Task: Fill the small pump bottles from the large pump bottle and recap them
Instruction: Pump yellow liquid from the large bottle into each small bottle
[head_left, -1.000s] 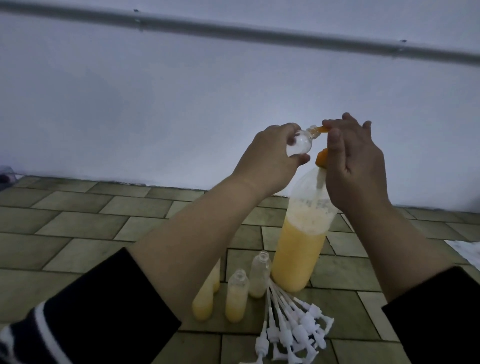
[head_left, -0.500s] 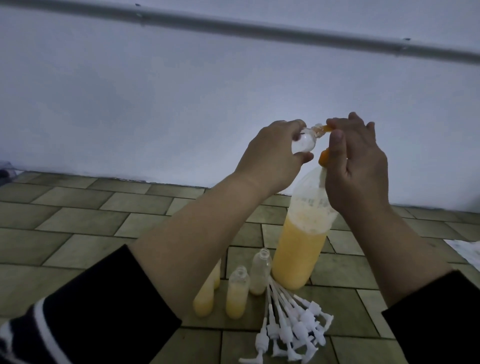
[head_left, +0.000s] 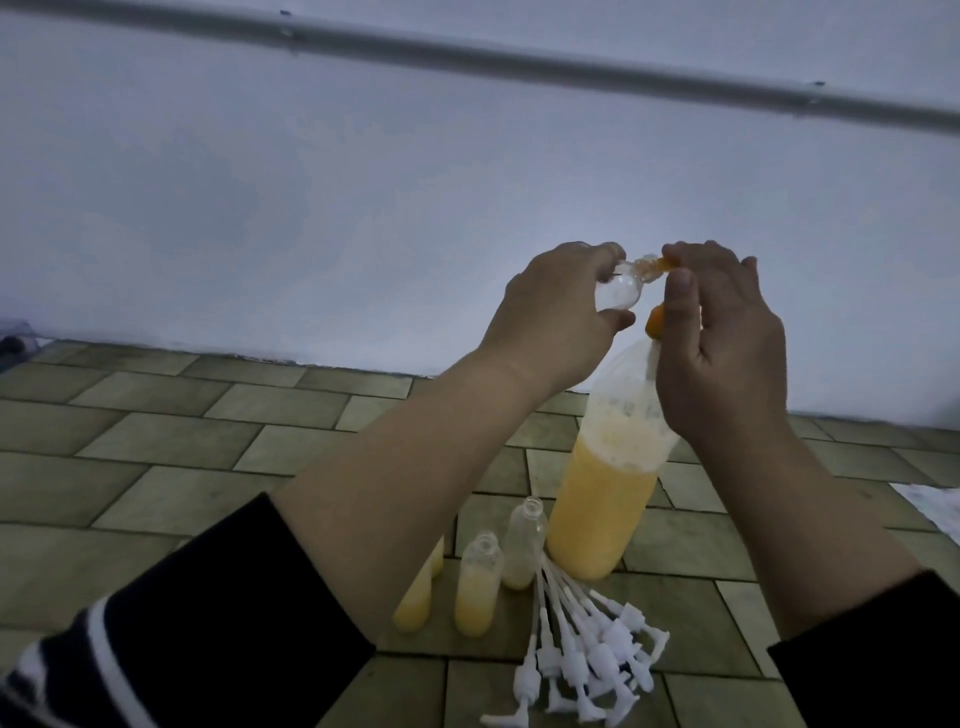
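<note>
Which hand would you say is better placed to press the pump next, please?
Right, probably. The right hand already sits on top of the big bottle, its fingers at the orange pump. The left hand is busy holding the small bottle sideways at the spout.

Tiled floor beneath the raised hands: the large pump bottle stood under the right hand, small bottles under the left forearm, and loose white pump caps lay fanned beside them.
</note>
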